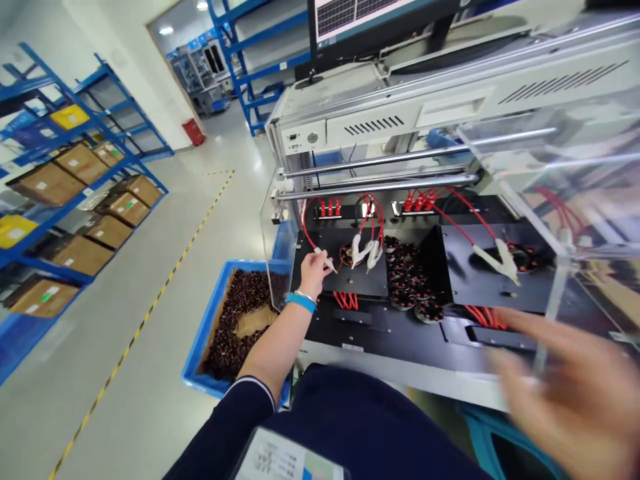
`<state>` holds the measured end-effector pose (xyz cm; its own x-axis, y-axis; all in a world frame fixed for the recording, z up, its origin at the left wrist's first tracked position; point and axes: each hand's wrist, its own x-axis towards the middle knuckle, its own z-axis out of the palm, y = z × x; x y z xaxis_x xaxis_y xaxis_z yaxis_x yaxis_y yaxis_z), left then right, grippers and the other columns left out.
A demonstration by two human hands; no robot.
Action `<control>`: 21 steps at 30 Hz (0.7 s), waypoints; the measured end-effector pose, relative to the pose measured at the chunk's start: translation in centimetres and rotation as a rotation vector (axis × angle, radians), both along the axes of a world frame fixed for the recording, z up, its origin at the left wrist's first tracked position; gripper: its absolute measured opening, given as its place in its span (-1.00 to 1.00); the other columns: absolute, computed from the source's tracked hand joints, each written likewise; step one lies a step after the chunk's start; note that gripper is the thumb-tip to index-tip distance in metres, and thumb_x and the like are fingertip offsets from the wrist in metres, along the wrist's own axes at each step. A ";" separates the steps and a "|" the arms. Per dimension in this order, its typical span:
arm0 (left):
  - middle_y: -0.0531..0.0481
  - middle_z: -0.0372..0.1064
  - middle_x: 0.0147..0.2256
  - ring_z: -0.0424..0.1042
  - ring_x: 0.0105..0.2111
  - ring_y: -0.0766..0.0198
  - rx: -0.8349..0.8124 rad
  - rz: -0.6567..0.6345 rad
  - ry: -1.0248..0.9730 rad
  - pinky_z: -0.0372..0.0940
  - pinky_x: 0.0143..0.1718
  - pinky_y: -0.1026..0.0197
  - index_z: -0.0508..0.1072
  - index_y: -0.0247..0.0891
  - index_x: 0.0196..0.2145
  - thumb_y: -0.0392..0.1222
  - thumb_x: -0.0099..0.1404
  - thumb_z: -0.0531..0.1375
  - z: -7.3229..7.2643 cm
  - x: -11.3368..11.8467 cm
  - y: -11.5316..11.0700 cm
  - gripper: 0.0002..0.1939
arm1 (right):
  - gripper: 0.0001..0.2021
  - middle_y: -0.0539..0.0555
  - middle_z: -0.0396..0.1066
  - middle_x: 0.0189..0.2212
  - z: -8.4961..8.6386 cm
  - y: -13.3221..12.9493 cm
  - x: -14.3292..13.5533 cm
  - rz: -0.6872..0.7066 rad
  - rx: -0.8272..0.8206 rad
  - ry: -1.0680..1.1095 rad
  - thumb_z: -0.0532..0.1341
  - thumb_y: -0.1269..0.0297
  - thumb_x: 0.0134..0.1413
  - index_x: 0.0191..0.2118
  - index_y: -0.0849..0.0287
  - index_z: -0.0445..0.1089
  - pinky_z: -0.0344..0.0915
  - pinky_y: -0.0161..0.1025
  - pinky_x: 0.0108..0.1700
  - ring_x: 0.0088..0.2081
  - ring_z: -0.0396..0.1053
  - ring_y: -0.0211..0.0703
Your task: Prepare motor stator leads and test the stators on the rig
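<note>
My left hand (313, 275) is closed on a white-sleeved alligator clip (327, 261) with a red wire, at the left black test plate (327, 241). Beside it, two more white alligator clips (364, 252) are on a small round part with a copper-coloured ring (346, 253). My right hand (575, 393) is blurred at the lower right, its thumb and fingers apart and nothing visible between them. It is nearest the edge of the clear cover (554, 300). Beyond it, a pair of white clips (500, 261) sits at another round part (525, 257) on the right plate.
Several small wound parts (407, 273) fill a black trough between the plates. A blue bin (200, 333) of similar dark parts stands at the left. Metal rails (375, 190) cross behind the plates, below a monitor (370, 27). Shelves with cardboard boxes (83, 250) stand far left.
</note>
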<state>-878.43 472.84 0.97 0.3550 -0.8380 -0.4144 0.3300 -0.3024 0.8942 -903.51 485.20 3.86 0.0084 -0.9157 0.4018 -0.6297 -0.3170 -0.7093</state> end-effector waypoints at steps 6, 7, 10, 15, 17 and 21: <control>-0.07 0.49 -0.28 0.57 -0.25 0.19 -0.059 -0.023 -0.025 0.43 -0.20 0.16 0.31 -0.26 -0.11 -0.02 0.16 0.37 -0.2 1.0 -1.6 -0.54 | -0.38 0.37 0.37 0.05 -1.1 -10.6 7.5 -0.320 0.723 -0.467 0.23 0.04 0.12 0.22 0.28 0.20 0.48 -0.05 -0.07 -0.04 0.48 0.07; -0.07 0.48 -0.31 0.57 -0.29 0.18 -0.059 -0.028 -0.047 0.44 -0.22 0.14 0.33 -0.29 -0.14 -0.01 0.17 0.36 -0.2 1.2 -1.6 -0.57 | -0.40 0.33 0.42 -0.01 -1.5 -12.5 8.0 -0.333 0.769 -0.494 0.21 0.05 0.14 0.22 0.27 0.19 0.51 -0.12 -0.17 -0.13 0.51 0.01; -0.12 0.47 -0.33 0.56 -0.28 0.09 -0.055 -0.044 -0.138 0.45 -0.20 0.03 0.38 -0.34 -0.21 -0.05 0.11 0.38 0.0 2.1 -0.9 -0.60 | -0.47 0.21 0.49 -0.22 -2.0 -16.1 8.2 -0.335 0.841 -0.515 0.27 0.10 0.11 0.14 0.24 0.25 0.49 -0.27 -0.40 -0.37 0.51 -0.16; -0.24 0.25 0.18 0.31 0.17 0.02 -0.258 -0.014 -0.557 0.26 0.18 0.00 0.38 -0.24 0.02 -0.25 -0.02 0.44 1.2 2.4 0.4 -0.37 | -0.77 0.08 0.43 -0.46 -1.4 -18.1 7.4 -0.284 0.913 -0.466 0.30 0.30 0.03 -0.18 0.27 0.38 0.46 -0.29 -0.47 -0.50 0.42 -0.23; -0.24 0.28 0.17 0.45 -0.01 0.14 -0.328 -0.177 -0.794 0.35 0.07 0.07 0.37 -0.25 0.04 -0.21 0.12 0.36 1.5 1.6 -0.1 -0.48 | -0.81 0.11 0.43 -0.46 -1.1 -18.6 7.3 -0.297 0.905 -0.416 0.26 0.35 0.02 -0.21 0.26 0.37 0.45 -0.24 -0.46 -0.48 0.44 -0.17; -0.15 0.49 -0.10 0.50 -0.32 0.27 -0.161 -0.555 -0.970 0.41 -0.13 0.17 0.43 -0.28 -0.12 -0.20 0.22 0.28 1.4 -0.6 -2.9 -0.73 | -0.80 0.21 0.46 -0.36 -0.5 -19.5 7.4 -0.369 0.795 -0.270 0.18 0.20 0.10 -0.21 0.22 0.36 0.44 -0.14 -0.29 -0.26 0.49 0.05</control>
